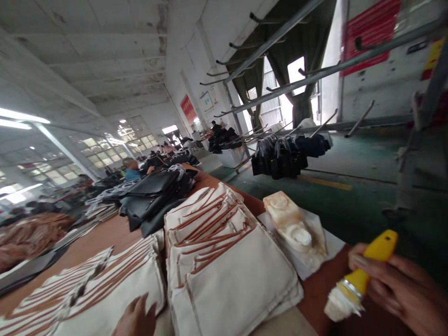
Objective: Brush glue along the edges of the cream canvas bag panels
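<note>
My right hand (392, 284), at the lower right, is closed round the yellow handle of a paintbrush (360, 275). White paste coats the brush's bristles, which point down and left. At the bottom, my left hand (136, 317) lies by the near edge of a stack of off-white panels (115, 280) with brown edges; its visible fingers are apart and hold nothing I can see. Between my hands is a larger overlapping stack of off-white pieces (238, 275). Beyond the brush, a paste-crusted container (287, 217) with white paste rests on a stained sheet (334, 242).
Black leather-like pieces (150, 191) lie farther along the brown table (93, 242). Brown material (35, 233) is heaped at the left. A metal rack (280, 91) with protruding pegs stands at the right, black bags (278, 158) hanging from it. People work in the background.
</note>
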Demonstrator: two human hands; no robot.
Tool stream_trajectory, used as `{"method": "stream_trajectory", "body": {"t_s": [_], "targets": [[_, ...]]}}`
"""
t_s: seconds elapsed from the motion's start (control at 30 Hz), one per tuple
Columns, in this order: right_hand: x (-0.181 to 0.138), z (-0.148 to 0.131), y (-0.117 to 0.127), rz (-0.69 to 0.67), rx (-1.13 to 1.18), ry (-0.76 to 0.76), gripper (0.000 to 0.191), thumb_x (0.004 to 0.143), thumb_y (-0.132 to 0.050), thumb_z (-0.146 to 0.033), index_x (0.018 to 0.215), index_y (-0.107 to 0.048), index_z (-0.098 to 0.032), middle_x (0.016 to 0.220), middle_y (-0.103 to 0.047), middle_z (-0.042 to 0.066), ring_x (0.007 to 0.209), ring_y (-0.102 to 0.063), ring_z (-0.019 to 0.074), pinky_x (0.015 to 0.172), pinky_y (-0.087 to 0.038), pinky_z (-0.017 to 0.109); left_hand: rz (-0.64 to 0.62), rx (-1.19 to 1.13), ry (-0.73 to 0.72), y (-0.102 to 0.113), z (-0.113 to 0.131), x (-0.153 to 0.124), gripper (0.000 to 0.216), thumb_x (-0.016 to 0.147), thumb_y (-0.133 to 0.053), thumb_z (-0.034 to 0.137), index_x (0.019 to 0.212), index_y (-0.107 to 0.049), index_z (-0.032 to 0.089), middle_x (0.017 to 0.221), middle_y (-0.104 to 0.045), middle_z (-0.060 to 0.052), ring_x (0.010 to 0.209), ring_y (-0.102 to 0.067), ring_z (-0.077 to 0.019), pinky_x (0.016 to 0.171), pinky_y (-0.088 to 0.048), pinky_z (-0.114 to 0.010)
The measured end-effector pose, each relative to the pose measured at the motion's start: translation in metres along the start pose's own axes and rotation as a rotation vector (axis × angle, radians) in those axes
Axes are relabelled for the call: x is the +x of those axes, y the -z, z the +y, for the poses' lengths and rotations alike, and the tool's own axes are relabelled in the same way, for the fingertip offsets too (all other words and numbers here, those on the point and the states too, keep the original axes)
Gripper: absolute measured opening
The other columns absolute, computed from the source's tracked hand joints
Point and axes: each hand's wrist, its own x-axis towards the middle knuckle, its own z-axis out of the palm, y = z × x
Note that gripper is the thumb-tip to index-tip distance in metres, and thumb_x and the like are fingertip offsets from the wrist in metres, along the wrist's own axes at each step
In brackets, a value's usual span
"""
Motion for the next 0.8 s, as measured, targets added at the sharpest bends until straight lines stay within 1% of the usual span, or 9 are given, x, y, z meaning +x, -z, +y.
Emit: {"method": "stream_trajectory", "body": {"t_s": [0.07, 0.17, 0.27, 0.33, 0.37, 0.43, 0.5, 0.63, 0.8], "targets": [[0.001, -0.005, 0.005, -0.001, 0.071, -0.072, 0.039, 0.079, -0.073, -0.058, 0.068, -0.064, -0.022, 0.05, -0.038, -0.001, 0.04, -0.034, 0.0108, 0.035, -0.028, 0.024, 0.05, -0.033, -0.15, 0.02, 0.058, -0.007, 0.043, 0.092, -0.035, 0.041, 0.12, -0.061, 0.022, 0.125, -0.066, -0.012, 0.11, -0.064, -0.0311, 0.088, -0.053, -0.044], [0.0, -0.013, 0.007, -0.02, 0.153, -0.092, 0.043, 0.077, -0.074, -0.06, 0.07, -0.062, -0.019, 0.05, -0.037, -0.004, 0.043, -0.031, 0.0096, 0.036, -0.025, 0.021, 0.07, -0.124, -0.433, 0.053, 0.155, -0.017, 0.042, 0.094, -0.031, 0.016, 0.126, -0.057, 0.026, 0.126, -0.065, -0.005, 0.111, -0.063, -0.0204, 0.091, -0.051, -0.033], [-0.003, -0.019, 0.015, -0.062, 0.186, -0.078, 0.042, 0.081, -0.071, -0.058, 0.072, -0.061, -0.018, 0.052, -0.037, -0.005, 0.044, -0.031, 0.0091, 0.038, -0.025, 0.02, 0.102, -0.005, -0.528, 0.077, 0.235, -0.022, 0.044, 0.091, -0.034, 0.006, 0.118, -0.063, 0.025, 0.118, -0.068, -0.005, 0.111, -0.061, -0.0243, 0.105, -0.039, -0.044], [-0.005, -0.021, 0.026, -0.076, 0.185, -0.062, 0.042, 0.082, -0.071, -0.058, 0.075, -0.062, -0.018, 0.052, -0.037, -0.006, 0.045, -0.031, 0.009, 0.039, -0.025, 0.02, 0.105, 0.046, -0.544, 0.082, 0.272, -0.02, 0.042, 0.092, -0.036, 0.008, 0.118, -0.064, 0.024, 0.114, -0.069, -0.006, 0.11, -0.06, -0.0255, 0.109, -0.03, -0.05], [-0.005, -0.022, 0.033, -0.071, 0.184, -0.058, 0.041, 0.082, -0.07, -0.057, 0.076, -0.062, -0.018, 0.052, -0.037, -0.006, 0.045, -0.031, 0.0091, 0.039, -0.025, 0.021, 0.093, 0.05, -0.542, 0.081, 0.285, -0.018, 0.039, 0.093, -0.037, 0.011, 0.119, -0.064, 0.023, 0.112, -0.069, -0.007, 0.107, -0.061, -0.0256, 0.107, -0.033, -0.049], [-0.003, -0.022, 0.048, -0.043, 0.182, -0.061, 0.039, 0.084, -0.069, -0.056, 0.079, -0.062, -0.018, 0.052, -0.037, -0.006, 0.045, -0.031, 0.0094, 0.039, -0.025, 0.021, 0.068, 0.044, -0.521, 0.077, 0.304, -0.014, 0.033, 0.094, -0.043, 0.019, 0.12, -0.063, 0.021, 0.108, -0.07, -0.009, 0.099, -0.064, -0.0256, 0.092, -0.043, -0.043], [0.0, -0.021, 0.061, -0.022, 0.178, -0.065, 0.038, 0.086, -0.067, -0.056, 0.082, -0.063, -0.019, 0.052, -0.037, -0.006, 0.045, -0.03, 0.0099, 0.04, -0.025, 0.022, 0.056, 0.048, -0.505, 0.072, 0.313, -0.012, 0.029, 0.093, -0.048, 0.023, 0.116, -0.064, 0.019, 0.108, -0.068, -0.01, 0.097, -0.063, -0.0257, 0.082, -0.045, -0.038], [0.009, -0.016, 0.078, -0.016, 0.189, -0.057, 0.038, 0.088, -0.066, -0.054, 0.076, -0.06, -0.018, 0.051, -0.035, -0.006, 0.044, -0.029, 0.0095, 0.04, -0.024, 0.022, 0.041, 0.069, -0.507, 0.068, 0.317, -0.016, 0.027, 0.094, -0.045, 0.022, 0.112, -0.065, 0.021, 0.111, -0.065, -0.009, 0.103, -0.059, -0.0247, 0.083, -0.043, -0.035], [0.023, -0.011, 0.072, -0.006, 0.189, -0.019, 0.038, 0.086, -0.066, -0.055, 0.079, -0.058, -0.018, 0.05, -0.034, -0.008, 0.041, -0.027, 0.0084, 0.039, -0.022, 0.021, -0.03, 0.05, -0.55, 0.072, 0.314, -0.027, 0.034, 0.095, -0.038, 0.014, 0.121, -0.06, 0.02, 0.107, -0.064, -0.008, 0.101, -0.061, -0.0213, 0.085, -0.042, -0.032]]}}
